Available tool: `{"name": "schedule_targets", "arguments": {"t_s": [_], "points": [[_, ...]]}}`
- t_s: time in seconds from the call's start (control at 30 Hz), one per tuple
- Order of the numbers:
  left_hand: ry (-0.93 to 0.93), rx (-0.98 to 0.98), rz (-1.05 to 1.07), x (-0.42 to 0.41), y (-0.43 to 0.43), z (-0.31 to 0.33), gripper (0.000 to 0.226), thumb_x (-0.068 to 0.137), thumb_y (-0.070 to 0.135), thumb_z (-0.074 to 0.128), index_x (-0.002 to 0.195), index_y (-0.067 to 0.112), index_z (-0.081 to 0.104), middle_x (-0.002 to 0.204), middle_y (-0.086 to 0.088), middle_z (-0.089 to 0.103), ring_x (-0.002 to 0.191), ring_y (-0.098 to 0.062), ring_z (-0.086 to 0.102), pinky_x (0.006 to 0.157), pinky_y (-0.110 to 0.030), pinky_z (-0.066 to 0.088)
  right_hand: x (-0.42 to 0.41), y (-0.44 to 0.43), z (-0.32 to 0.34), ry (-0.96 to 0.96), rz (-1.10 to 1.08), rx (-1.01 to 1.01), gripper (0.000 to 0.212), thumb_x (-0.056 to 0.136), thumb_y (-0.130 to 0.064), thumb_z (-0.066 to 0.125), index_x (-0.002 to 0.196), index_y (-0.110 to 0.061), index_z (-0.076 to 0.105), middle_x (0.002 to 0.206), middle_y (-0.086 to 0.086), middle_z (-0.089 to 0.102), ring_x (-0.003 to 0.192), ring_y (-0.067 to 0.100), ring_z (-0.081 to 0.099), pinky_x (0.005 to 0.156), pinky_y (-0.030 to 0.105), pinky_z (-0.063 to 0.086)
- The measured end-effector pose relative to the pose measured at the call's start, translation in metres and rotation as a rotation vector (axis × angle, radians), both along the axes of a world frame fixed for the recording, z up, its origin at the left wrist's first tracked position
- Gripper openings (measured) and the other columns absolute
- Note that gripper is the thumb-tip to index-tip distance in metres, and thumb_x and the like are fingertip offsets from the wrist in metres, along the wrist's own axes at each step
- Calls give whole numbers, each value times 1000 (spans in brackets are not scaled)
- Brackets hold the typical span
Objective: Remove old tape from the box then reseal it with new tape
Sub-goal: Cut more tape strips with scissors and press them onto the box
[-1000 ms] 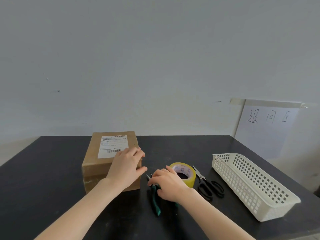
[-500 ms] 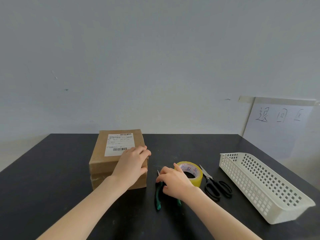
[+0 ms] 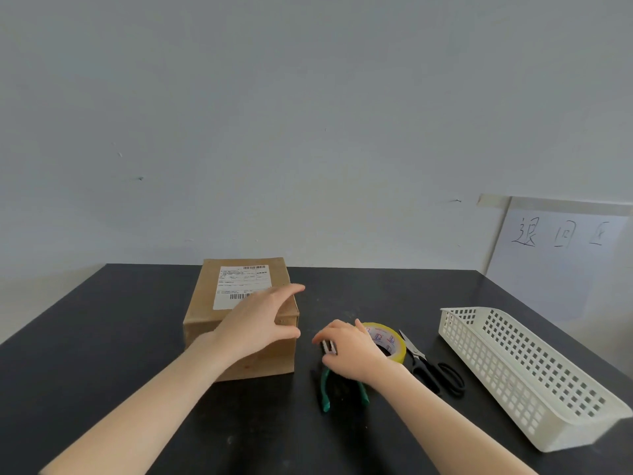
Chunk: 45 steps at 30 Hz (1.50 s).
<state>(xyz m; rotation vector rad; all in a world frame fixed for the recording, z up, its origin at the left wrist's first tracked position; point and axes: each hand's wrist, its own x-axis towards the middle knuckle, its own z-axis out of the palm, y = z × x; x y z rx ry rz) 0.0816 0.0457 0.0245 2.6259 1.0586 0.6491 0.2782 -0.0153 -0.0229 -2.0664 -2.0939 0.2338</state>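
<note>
A brown cardboard box (image 3: pixel 212 323) with a white shipping label (image 3: pixel 236 286) stands on the black table. My left hand (image 3: pixel 260 320) lies over its near right corner, fingers spread, thumb on the front face. Just right of the box my right hand (image 3: pixel 352 347) closes on green-handled pliers (image 3: pixel 325 389), whose metal jaws stick out past my fingers and whose handles rest on the table. A yellow roll of tape (image 3: pixel 390 341) lies flat right behind that hand.
Black scissors (image 3: pixel 431 368) lie right of the tape roll. A long white perforated basket (image 3: pixel 527 371) sits at the table's right side. A paper sign (image 3: pixel 561 248) is taped to the wall at the right. The black table (image 3: pixel 102 337) ends at the wall.
My left hand has spread its fingers over the box's corner. My right hand has tightened around the pliers, and their jaws now show. The view has shifted slightly.
</note>
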Motion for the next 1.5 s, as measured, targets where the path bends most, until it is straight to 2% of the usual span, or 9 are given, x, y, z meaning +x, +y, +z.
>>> {"name": "schedule_targets", "arguments": {"t_s": [0.07, 0.13, 0.23, 0.37, 0.5, 0.63, 0.83, 1.23, 1.5], "points": [[-69, -79, 3, -9, 6, 4, 66, 81, 51, 65, 138, 48, 31, 146, 12, 42, 130, -11, 42, 103, -35, 38, -4, 5, 7, 192, -57, 84, 35, 93, -22, 52, 127, -29, 59, 133, -4, 54, 122, 15, 52, 118, 42, 25], [-120, -62, 45, -19, 12, 7, 60, 85, 52, 60, 139, 44, 34, 149, 15, 37, 134, -11, 37, 107, -35, 34, -11, 11, 16, 382, -113, 169, 33, 96, -20, 49, 127, -25, 59, 130, -2, 56, 116, 14, 56, 101, 30, 44], [-165, -30, 133, -36, 21, 11, 52, 90, 43, 57, 138, 36, 40, 145, 13, 43, 133, -13, 41, 104, -33, 37, -24, 23, 30, 561, -160, 224, 33, 100, -27, 47, 132, -22, 56, 130, 1, 56, 114, 13, 55, 87, 21, 39], [-131, -21, 256, -62, 38, 9, 49, 88, 34, 63, 134, 31, 46, 136, 5, 54, 121, -18, 52, 97, -35, 46, -41, 40, 38, 694, -165, 152, 47, 97, -48, 46, 140, -29, 43, 137, 3, 49, 122, 17, 50, 92, 27, 40], [-148, -77, 410, -84, 52, 5, 53, 86, 35, 66, 134, 23, 47, 142, -3, 45, 126, -23, 47, 99, -38, 42, -58, 48, 43, 818, -168, 73, 62, 85, -66, 44, 142, -42, 35, 142, 4, 47, 123, 23, 52, 104, 43, 45], [-148, -215, 487, -94, 61, -7, 63, 84, 49, 62, 138, 23, 42, 143, -7, 40, 124, -26, 46, 95, -38, 43, -67, 53, 46, 855, -181, 6, 58, 93, -56, 46, 147, -39, 31, 148, 1, 42, 131, 25, 45, 110, 47, 39], [-230, -360, 473, -94, 64, -15, 64, 86, 51, 57, 139, 26, 32, 133, -6, 50, 105, -23, 56, 76, -31, 49, -71, 53, 46, 800, -184, -6, 46, 100, -32, 45, 146, -30, 36, 139, 3, 49, 116, 21, 52, 89, 36, 49], [-233, -375, 434, -75, 58, -14, 63, 90, 46, 55, 141, 22, 27, 133, -7, 51, 94, -16, 56, 67, -25, 47, -59, 41, 47, 808, -226, 3, 46, 99, -32, 48, 144, -31, 39, 137, 0, 50, 114, 22, 52, 85, 39, 53], [-211, -353, 393, -57, 53, -14, 62, 92, 46, 53, 142, 20, 26, 133, -6, 51, 93, -16, 55, 73, -27, 49, -44, 29, 51, 782, -265, -8, 45, 97, -32, 49, 141, -33, 40, 131, -1, 52, 111, 22, 56, 87, 44, 56]]}}
